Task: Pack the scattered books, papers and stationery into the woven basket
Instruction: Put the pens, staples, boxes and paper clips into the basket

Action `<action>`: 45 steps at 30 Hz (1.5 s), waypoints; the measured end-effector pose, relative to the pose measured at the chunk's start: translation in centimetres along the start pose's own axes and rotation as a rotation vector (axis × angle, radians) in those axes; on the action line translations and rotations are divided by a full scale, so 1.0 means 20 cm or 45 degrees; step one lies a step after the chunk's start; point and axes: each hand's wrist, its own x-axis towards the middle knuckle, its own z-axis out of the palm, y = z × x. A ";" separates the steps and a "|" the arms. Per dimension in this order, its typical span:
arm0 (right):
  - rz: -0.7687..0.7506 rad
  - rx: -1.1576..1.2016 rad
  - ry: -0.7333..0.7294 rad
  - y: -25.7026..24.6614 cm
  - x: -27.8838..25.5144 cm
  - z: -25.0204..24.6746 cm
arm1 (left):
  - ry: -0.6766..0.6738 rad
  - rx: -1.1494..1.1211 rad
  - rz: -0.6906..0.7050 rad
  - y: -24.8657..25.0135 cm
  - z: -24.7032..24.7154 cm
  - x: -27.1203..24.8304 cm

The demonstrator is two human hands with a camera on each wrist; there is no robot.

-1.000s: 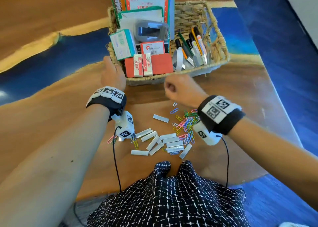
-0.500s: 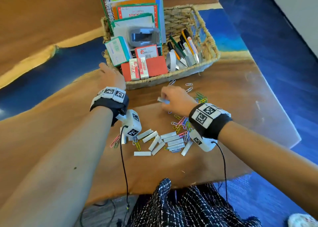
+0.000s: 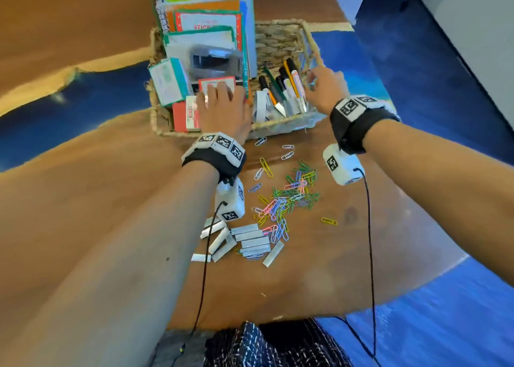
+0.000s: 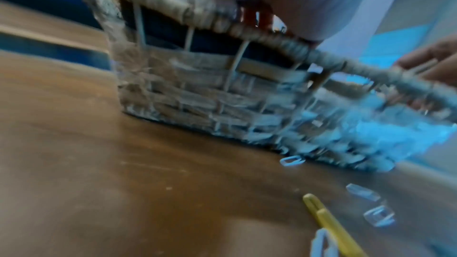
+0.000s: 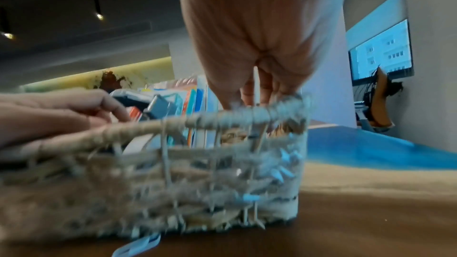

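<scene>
The woven basket (image 3: 281,127) stands at the far middle of the table, with upright books (image 3: 205,13), small red boxes (image 3: 180,116) and pens (image 3: 286,88) inside. My left hand (image 3: 222,105) lies with fingers stretched over the red boxes near the front rim. My right hand (image 3: 324,88) hovers over the basket's right end beside the pens. Its fingers point down and pinch a small pale staple strip, which is blurred. Coloured paper clips (image 3: 283,200) and grey staple strips (image 3: 250,238) lie loose on the wood in front of the basket.
The wooden table (image 3: 361,269) has blue resin bands and ends close to my body. A lone yellow clip (image 3: 329,221) lies to the right of the pile. Wrist camera cables hang over the clips. Blue floor (image 3: 459,311) lies beyond the right edge.
My right hand rose from the table with the staple strip and now hangs over the basket's right end. My left hand moved from the basket's left outer side onto the boxes inside.
</scene>
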 end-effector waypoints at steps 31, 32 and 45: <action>-1.056 -0.541 -0.810 -0.33 -0.77 0.56 | 0.076 0.128 0.272 -0.11 0.03 0.14; -1.033 -0.538 -0.811 -0.32 -0.77 0.57 | 0.085 0.129 0.270 -0.11 0.04 0.14; -0.788 -0.044 -0.447 -0.27 -0.58 0.19 | 0.117 0.119 0.260 -0.11 0.03 0.13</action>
